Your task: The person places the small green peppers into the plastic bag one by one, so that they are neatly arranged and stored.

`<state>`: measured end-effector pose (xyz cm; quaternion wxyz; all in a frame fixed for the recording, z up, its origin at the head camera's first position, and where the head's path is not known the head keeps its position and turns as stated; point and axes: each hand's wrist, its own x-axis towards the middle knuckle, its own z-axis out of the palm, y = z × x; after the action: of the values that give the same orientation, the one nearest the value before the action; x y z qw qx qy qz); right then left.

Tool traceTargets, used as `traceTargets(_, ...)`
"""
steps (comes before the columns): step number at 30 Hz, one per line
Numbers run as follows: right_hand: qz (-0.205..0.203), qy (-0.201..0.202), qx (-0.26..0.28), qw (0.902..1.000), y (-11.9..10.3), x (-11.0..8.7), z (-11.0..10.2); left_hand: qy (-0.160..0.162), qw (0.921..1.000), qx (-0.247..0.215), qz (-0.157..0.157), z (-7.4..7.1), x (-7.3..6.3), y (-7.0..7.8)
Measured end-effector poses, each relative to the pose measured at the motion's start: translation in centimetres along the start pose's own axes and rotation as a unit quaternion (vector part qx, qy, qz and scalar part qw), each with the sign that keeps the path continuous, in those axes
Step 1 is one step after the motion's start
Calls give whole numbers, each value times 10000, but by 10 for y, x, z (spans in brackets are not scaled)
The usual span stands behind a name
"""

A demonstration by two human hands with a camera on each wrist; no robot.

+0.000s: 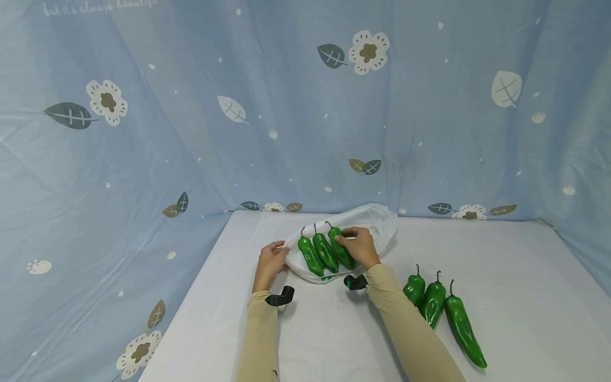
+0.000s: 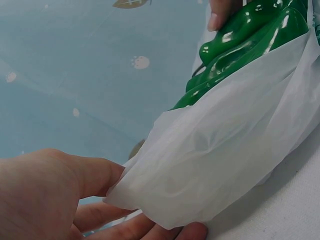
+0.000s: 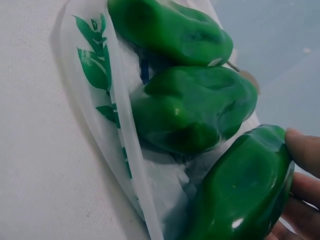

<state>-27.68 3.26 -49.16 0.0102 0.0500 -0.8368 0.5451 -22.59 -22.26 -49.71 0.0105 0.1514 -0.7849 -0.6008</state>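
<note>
Three glossy green peppers lie side by side on a white plastic bag (image 1: 367, 216) towards the back of the table. My right hand (image 1: 360, 247) grips the rightmost pepper (image 1: 343, 254), thumb on one side and fingers on the other. Left of it are the middle pepper (image 1: 325, 252) and the left pepper (image 1: 310, 257), their stems pointing away from me. At the bag's left end, my left hand (image 1: 270, 265) pinches the plastic edge (image 2: 132, 185) between thumb and fingers. Green leaf print (image 3: 95, 70) shows on the bag's near rim in the right wrist view.
Three more green peppers rest at the right: one (image 1: 414, 289) partly behind my right sleeve, one (image 1: 433, 302) beside it, and a longer one (image 1: 463, 329) nearer me. A blue patterned curtain (image 1: 305, 132) hangs behind the white table (image 1: 324, 329).
</note>
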Motion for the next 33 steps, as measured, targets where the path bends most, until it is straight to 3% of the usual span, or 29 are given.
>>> traceTargets(33, -26, -90, -393, 9992, 7, 3, 4, -11, 10000, 8, -37, -1, 0, 0)
